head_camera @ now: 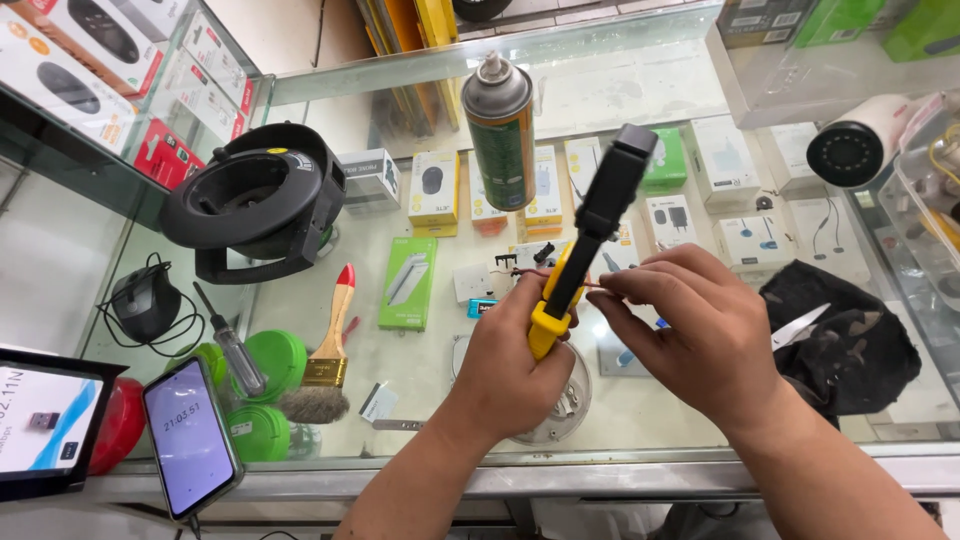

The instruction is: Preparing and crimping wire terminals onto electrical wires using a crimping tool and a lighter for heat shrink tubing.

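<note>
We hold the yellow-and-black tool [585, 240] in our left hand [510, 365], fingers wrapped tight around its yellow handle, black head tilted up and away over the table [440, 385]. Our right hand [690, 320] pinches a thin reddish wire [590, 286] between thumb and fingertips, just at the handle. Judgement: steady the tool, keep the wire taut, and work close to the pinch. The table is a glass display counter over boxed goods. On it: spray can [500, 130], paintbrush [328, 355], screwdriver [230, 345], phone [188, 436], black cloth [845, 335], black round housing [255, 200].
</note>
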